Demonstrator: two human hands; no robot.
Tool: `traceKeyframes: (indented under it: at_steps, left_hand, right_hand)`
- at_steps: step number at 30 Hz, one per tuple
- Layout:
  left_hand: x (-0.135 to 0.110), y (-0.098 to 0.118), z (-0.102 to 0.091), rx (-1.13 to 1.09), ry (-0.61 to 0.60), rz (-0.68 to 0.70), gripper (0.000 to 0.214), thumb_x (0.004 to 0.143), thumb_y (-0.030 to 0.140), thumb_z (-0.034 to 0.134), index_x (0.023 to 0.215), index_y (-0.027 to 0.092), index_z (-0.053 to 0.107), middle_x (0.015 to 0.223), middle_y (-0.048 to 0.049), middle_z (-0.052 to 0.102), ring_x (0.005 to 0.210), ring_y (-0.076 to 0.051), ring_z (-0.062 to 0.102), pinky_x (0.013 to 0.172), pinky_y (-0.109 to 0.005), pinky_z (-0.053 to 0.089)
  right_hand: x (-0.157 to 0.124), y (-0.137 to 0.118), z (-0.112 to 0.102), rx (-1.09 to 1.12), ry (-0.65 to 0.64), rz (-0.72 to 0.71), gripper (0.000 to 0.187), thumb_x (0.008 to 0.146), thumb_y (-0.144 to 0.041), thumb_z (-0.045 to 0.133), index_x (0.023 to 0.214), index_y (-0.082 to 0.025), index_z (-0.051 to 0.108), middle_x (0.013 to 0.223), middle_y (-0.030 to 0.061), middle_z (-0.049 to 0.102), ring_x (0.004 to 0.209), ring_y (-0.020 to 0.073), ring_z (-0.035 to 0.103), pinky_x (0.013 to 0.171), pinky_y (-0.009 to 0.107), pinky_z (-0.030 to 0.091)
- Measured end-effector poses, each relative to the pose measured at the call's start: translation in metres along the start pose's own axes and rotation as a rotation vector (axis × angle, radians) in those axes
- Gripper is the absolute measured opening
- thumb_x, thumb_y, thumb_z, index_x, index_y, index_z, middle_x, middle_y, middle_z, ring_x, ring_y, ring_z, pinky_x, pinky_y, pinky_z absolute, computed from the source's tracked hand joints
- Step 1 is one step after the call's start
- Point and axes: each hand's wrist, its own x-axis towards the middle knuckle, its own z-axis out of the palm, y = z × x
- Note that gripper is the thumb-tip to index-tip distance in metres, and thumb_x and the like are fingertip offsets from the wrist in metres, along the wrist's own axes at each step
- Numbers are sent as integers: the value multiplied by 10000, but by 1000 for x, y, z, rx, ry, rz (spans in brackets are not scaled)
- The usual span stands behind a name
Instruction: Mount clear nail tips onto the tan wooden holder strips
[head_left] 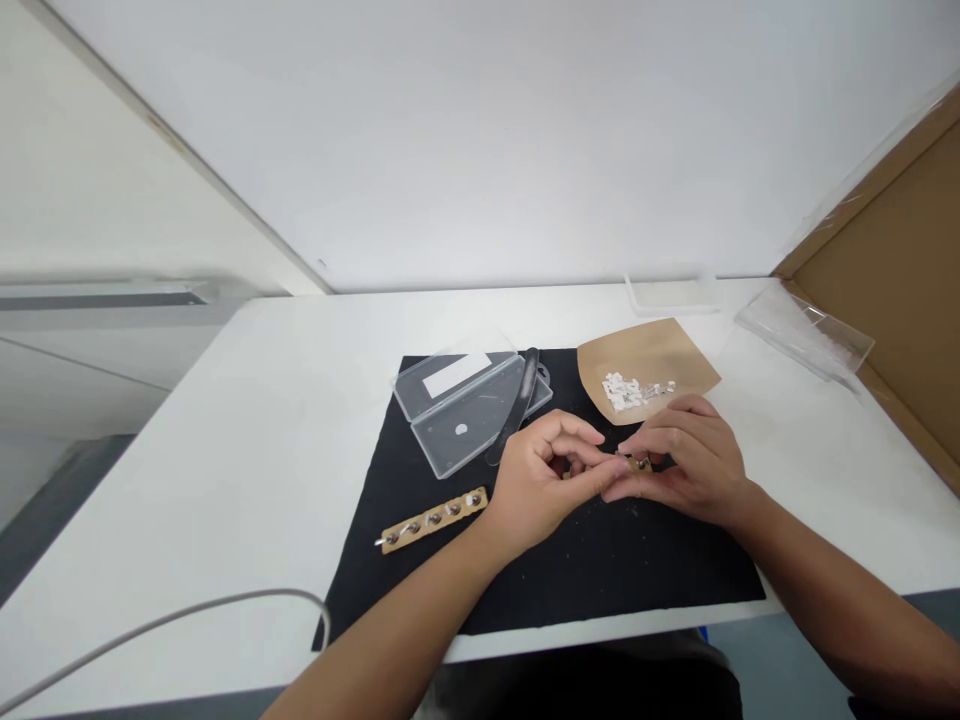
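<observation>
My left hand [551, 470] and my right hand [686, 460] meet over the black mat, fingertips almost touching. Between them is a short wooden strip with small metal mounts [642, 464], mostly covered by my fingers. Both hands are closed around it in a pinch; any small piece at the fingertips is too hidden to make out. A second wooden strip [435, 520] lies left of my left wrist, carrying several round metal mounts with small white pieces on them. Behind the hands, a brown paper sheet [652, 350] bears a heap of small white pieces, apparently false nail tips [626, 390].
An open clear plastic case [450, 455] lies on the black mat [570, 590], with a dark curved nail file [517, 405] across it. Clear plastic trays [806, 330] stand at the back right beside cardboard [892, 270]. A grey cable [195, 608] crosses the left front.
</observation>
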Motion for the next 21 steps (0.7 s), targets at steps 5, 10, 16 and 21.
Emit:
traceKeyframes:
  at_steps: [5,10,16,21]
  left_hand:
    - [1,-1,-2,22,-14,8,404,786,409,936,868,165,625,724,-69,807,480,-70,504,487,-202,360]
    - [3,-3,-6,75,-53,29,403,807,441,928,805,156,643,654,-37,748,500,-78,537,488,-197,373]
    - [6,4,-15,362,-35,254,335,890,440,861,769,176,693,695,-27,738,567,-111,604,534,-234,461]
    - [12,3,-21,668,114,570,208,1001,302,692,821,200,678,729,-17,703,681,-148,610,667,-286,509]
  right_hand:
    - [-4,1,0,7,-32,17,326,899,-324,904,1069,-244,638,787,-41,772,664,141,721,736,332,468]
    - [-5,1,0,24,-82,53,301,906,-323,896,1041,-243,639,753,-53,738,646,133,693,741,334,454]
    - [-4,1,-4,105,-158,89,273,942,-402,858,992,-242,643,658,-90,653,595,111,635,767,331,433]
    - [-11,10,-7,149,-290,148,396,885,-557,863,979,-226,666,695,-75,646,610,111,596,772,332,411]
